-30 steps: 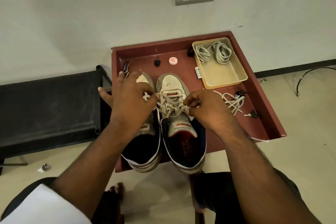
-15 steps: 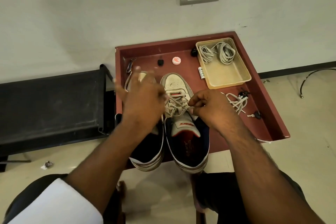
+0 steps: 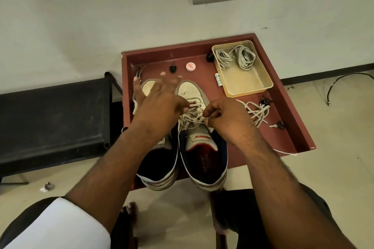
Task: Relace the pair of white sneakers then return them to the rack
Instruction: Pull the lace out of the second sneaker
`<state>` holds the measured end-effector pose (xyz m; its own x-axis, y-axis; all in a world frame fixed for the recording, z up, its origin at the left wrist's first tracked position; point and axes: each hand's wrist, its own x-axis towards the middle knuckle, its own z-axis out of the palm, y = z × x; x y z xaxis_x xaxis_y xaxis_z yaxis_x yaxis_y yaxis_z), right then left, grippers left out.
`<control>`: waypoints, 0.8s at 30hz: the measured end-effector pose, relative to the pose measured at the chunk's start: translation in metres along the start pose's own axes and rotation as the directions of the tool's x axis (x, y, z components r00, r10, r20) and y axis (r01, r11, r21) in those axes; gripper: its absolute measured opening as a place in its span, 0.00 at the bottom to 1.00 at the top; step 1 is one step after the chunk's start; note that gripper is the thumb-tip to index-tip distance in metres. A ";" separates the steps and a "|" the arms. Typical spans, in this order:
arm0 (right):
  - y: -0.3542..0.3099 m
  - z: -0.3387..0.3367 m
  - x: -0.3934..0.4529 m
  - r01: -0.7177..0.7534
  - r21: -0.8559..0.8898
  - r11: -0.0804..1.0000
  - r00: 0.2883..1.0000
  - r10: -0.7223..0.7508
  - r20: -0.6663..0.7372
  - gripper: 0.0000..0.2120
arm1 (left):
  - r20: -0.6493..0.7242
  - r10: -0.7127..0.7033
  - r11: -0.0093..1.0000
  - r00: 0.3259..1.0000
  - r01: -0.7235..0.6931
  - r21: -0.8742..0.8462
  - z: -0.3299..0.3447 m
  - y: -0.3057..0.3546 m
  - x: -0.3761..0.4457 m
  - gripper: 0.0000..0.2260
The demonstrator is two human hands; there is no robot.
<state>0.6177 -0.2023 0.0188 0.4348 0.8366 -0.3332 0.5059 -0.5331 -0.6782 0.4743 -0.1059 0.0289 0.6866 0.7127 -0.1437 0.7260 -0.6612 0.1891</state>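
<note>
One maroon tray (image 3: 299,125) is holding two white sneakers (image 3: 199,125) side by side, one beige tub (image 3: 245,85) containing two lace bundles (image 3: 235,57), and one loose lace (image 3: 256,112). The left hand (image 3: 159,105) is hovering over the left sneaker, fingers spread and blurred. The right hand (image 3: 226,116) is pinching the right sneaker's lace (image 3: 194,120)
</note>
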 end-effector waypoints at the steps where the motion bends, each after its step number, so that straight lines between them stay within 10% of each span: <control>1: 0.000 0.000 0.000 0.003 -0.004 1.000 1.000 -0.003 -0.002 0.13 | 0.045 0.002 0.999 0.999 0.000 -0.053 0.000 0.001 0.003 0.10; 13: 0.001 0.003 0.001 -0.035 0.021 0.999 0.999 0.036 -0.027 0.12 | 0.258 -0.029 0.998 0.966 0.042 -0.045 0.003 -0.008 0.014 0.05; 18: 0.005 0.001 0.001 -0.068 0.081 0.994 0.997 0.070 -0.022 0.14 | -0.045 -0.175 0.978 0.984 0.179 0.112 -0.017 -0.045 0.004 0.09; 24: 0.006 0.001 0.001 -0.041 0.076 0.996 0.999 0.043 -0.028 0.12 | -0.380 -0.614 0.789 0.691 0.549 -0.276 -0.036 -0.128 -0.012 0.05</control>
<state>0.6203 -0.2047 0.0137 0.4767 0.8090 -0.3439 0.4296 -0.5557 -0.7118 0.3716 -0.0216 0.0415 0.0136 0.9880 0.1539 0.9387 -0.0656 0.3383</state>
